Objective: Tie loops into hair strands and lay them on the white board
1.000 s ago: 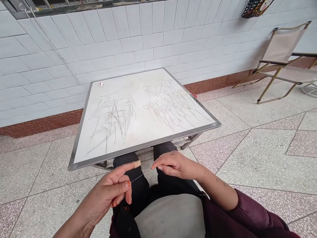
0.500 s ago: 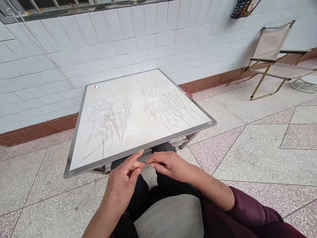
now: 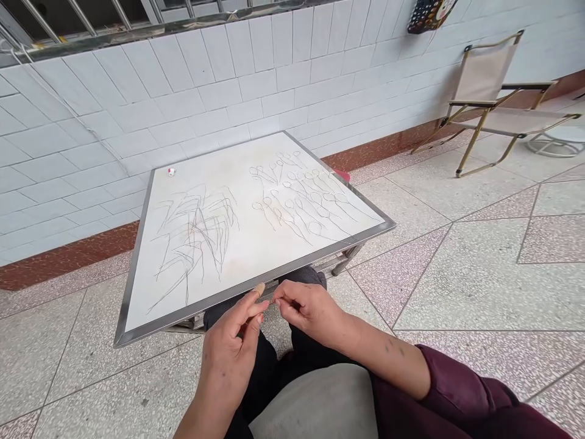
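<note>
My left hand (image 3: 233, 344) and my right hand (image 3: 311, 311) meet over my lap, just off the near edge of the table. Each is closed in a pinch, fingertips almost touching. Between them is a barely visible thin wire, mostly hidden by the fingers. A tan cover (image 3: 259, 289) wraps the tip of my left index finger. On the white tabletop (image 3: 214, 164) lie thin dark wires in two groups: bent, crossing lengths (image 3: 196, 228) at the left, and wires with a round loop at one end (image 3: 315, 198) at the right.
A small red and white object (image 3: 172, 172) sits near the table's far left corner. The grey metal rim (image 3: 256, 286) borders the table, which stands by a white tiled wall (image 3: 219, 97). A folding chair (image 3: 493, 97) and a round white stool (image 3: 557, 140) are at the right.
The view has shifted slightly, so the table and chair appear a little further left. My hands stay together, with the right fingers curled in more and slightly turned.
</note>
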Tool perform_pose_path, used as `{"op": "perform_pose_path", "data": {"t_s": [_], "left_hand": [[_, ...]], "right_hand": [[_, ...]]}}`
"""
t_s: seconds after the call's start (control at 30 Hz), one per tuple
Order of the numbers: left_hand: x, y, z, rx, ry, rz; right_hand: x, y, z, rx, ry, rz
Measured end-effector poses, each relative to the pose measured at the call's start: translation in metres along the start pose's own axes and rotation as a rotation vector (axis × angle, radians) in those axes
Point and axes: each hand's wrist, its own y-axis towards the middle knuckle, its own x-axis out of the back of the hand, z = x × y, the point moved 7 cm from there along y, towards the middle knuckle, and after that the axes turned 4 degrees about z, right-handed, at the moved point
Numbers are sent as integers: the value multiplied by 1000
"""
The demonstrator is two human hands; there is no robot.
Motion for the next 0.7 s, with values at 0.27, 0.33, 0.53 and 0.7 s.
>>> {"op": "perform_pose_path", "data": {"t_s": [0.27, 0.33, 0.53, 0.7], "left_hand": [[-3, -2, 2, 40, -15, 56], [-2, -2, -2, 56, -10, 94], [0, -1, -9, 83, -81, 45], [-5, -2, -6, 49, -97, -17]], "right_hand": [[-3, -2, -2, -8, -31, -73], [-3, -2, 0, 15, -69, -72], [-5, -3, 5, 69, -89, -53], [-6, -5, 3, 18, -75, -79]]}}
